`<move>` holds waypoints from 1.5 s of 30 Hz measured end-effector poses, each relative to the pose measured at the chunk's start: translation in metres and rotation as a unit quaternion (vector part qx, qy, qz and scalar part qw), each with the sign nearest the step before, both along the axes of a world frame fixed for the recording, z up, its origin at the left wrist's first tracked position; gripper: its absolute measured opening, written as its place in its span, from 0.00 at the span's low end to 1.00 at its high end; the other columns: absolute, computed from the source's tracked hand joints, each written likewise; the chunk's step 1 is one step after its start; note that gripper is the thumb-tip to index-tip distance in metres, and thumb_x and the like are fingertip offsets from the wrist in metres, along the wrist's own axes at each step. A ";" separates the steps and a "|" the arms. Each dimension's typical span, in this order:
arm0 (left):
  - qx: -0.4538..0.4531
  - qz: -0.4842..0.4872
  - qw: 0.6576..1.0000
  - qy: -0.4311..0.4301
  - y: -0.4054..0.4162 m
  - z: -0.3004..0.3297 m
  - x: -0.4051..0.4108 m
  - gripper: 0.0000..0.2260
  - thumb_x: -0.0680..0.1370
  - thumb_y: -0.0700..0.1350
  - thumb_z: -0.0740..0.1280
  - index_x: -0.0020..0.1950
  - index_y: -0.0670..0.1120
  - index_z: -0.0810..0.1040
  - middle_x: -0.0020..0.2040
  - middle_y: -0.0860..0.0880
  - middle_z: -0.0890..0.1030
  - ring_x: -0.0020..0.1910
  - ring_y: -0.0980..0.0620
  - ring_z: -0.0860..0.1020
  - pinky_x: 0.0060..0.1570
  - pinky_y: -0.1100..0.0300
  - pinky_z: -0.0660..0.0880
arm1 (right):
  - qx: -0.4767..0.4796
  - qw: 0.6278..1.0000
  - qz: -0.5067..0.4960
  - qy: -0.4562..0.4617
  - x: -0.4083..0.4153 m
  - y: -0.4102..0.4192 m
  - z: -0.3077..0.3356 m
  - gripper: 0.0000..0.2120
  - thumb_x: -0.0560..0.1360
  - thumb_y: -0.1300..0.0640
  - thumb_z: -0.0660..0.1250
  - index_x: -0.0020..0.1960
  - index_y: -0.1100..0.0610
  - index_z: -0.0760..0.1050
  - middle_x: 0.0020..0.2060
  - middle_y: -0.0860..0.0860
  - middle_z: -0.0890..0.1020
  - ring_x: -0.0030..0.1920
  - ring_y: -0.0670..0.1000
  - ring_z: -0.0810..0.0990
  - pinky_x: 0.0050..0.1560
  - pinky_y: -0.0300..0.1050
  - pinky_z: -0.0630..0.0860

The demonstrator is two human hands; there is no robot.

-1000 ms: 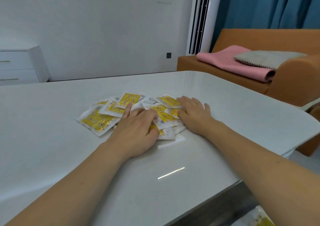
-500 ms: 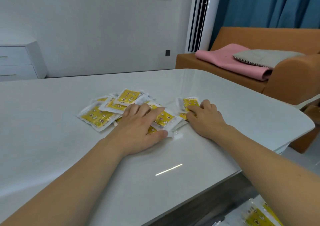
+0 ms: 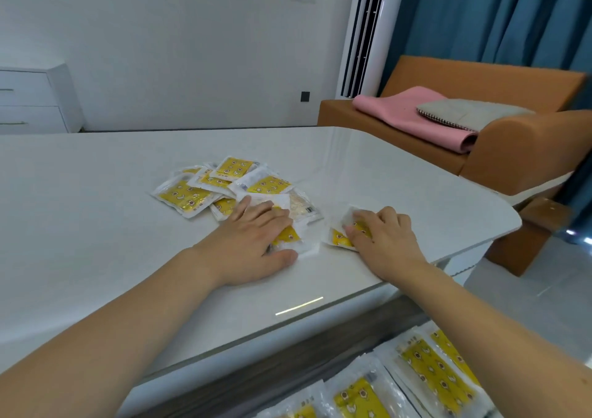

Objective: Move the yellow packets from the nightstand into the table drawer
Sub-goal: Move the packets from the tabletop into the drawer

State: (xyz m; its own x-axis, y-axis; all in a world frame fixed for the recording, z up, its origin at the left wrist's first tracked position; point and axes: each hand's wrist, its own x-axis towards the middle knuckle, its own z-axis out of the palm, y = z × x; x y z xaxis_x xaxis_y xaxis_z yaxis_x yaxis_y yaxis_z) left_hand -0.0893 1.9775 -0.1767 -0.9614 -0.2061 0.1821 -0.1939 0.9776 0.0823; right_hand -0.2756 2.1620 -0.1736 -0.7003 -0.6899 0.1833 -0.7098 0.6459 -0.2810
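Note:
A heap of several yellow packets [image 3: 205, 187] in clear wrappers lies on the white table top [image 3: 96, 241]. My left hand [image 3: 253, 241] lies flat on the heap's near end, its fingers over a packet [image 3: 290, 236]. My right hand [image 3: 381, 238] presses a separate packet [image 3: 338, 236] with straight fingers near the table's front edge. Below that edge, the open drawer [image 3: 288, 372] holds several more yellow packets [image 3: 426, 376], partly hidden by my right forearm.
An orange sofa [image 3: 512, 148] with a pink blanket [image 3: 413, 116] and a grey cushion [image 3: 471, 113] stands beyond the table's right corner. A white chest of drawers [image 3: 35, 97] is at the far left wall. Blue curtains [image 3: 512, 17] hang at the back right.
Both hands have slid toward me across the table. My right hand dragged one packet away from the heap toward the front edge. The view tilted down, showing more of the drawer.

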 end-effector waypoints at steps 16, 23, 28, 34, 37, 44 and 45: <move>0.161 0.202 0.951 -0.171 0.047 0.043 0.036 0.38 0.73 0.61 0.70 0.78 0.53 0.57 0.79 0.46 0.51 0.76 0.41 0.52 0.73 0.49 0.59 | -0.118 0.900 -0.240 -0.346 0.053 0.039 0.024 0.37 0.64 0.52 0.80 0.66 0.59 0.66 0.64 0.58 0.68 0.56 0.58 0.75 0.51 0.52 0.80; 0.122 0.222 0.942 -0.218 0.037 0.057 0.044 0.54 0.61 0.74 0.71 0.79 0.50 0.56 0.78 0.46 0.55 0.75 0.42 0.58 0.70 0.47 0.63 | -0.086 0.892 -0.182 -0.406 0.058 0.045 0.028 0.27 0.69 0.66 0.75 0.62 0.61 0.66 0.55 0.60 0.74 0.44 0.54 0.73 0.40 0.45 0.75; 0.125 0.249 0.934 -0.225 0.034 0.058 0.045 0.61 0.56 0.77 0.70 0.79 0.48 0.53 0.77 0.44 0.54 0.76 0.43 0.56 0.70 0.47 0.63 | -0.036 0.880 -0.154 -0.449 0.064 0.047 0.032 0.14 0.69 0.67 0.74 0.53 0.60 0.75 0.55 0.60 0.78 0.45 0.55 0.71 0.34 0.43 0.68; 0.191 0.272 0.920 -0.206 0.037 0.063 0.053 0.57 0.58 0.72 0.74 0.77 0.45 0.57 0.74 0.42 0.58 0.68 0.43 0.67 0.63 0.52 0.71 | -0.104 0.849 -0.144 -0.497 0.086 0.049 0.030 0.12 0.70 0.68 0.74 0.51 0.62 0.76 0.51 0.59 0.80 0.46 0.56 0.75 0.34 0.43 0.72; 0.154 0.285 0.930 -0.171 0.043 0.066 0.058 0.41 0.60 0.70 0.75 0.63 0.46 0.72 0.69 0.42 0.59 0.64 0.42 0.67 0.58 0.54 0.71 | -0.175 0.811 -0.138 -0.541 0.099 0.059 0.029 0.10 0.73 0.70 0.70 0.54 0.66 0.76 0.52 0.61 0.81 0.45 0.57 0.80 0.37 0.47 0.78; 0.326 0.225 0.913 0.100 0.043 0.067 0.084 0.24 0.66 0.49 0.77 0.59 0.45 0.75 0.54 0.45 0.81 0.50 0.45 0.80 0.44 0.53 0.78 | -0.300 0.693 -0.070 -0.652 0.137 0.090 0.011 0.13 0.76 0.73 0.62 0.60 0.65 0.75 0.53 0.61 0.83 0.52 0.61 0.83 0.42 0.52 0.84; 0.386 0.208 0.892 0.108 0.047 0.070 0.095 0.24 0.66 0.48 0.77 0.59 0.46 0.76 0.52 0.46 0.82 0.48 0.45 0.81 0.40 0.54 0.78 | -0.316 0.676 -0.059 -0.663 0.141 0.094 0.010 0.14 0.75 0.73 0.63 0.59 0.64 0.75 0.52 0.61 0.84 0.50 0.61 0.84 0.40 0.51 0.84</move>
State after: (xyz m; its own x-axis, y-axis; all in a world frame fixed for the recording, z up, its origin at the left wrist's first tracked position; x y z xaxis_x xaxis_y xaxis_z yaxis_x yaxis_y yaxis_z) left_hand 0.0056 2.0242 -0.1067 -0.7316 -0.6817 0.0034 -0.4257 0.4608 0.7787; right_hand -0.1344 2.2558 -0.1637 -0.5815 -0.6923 -0.4272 0.4822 0.1296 -0.8664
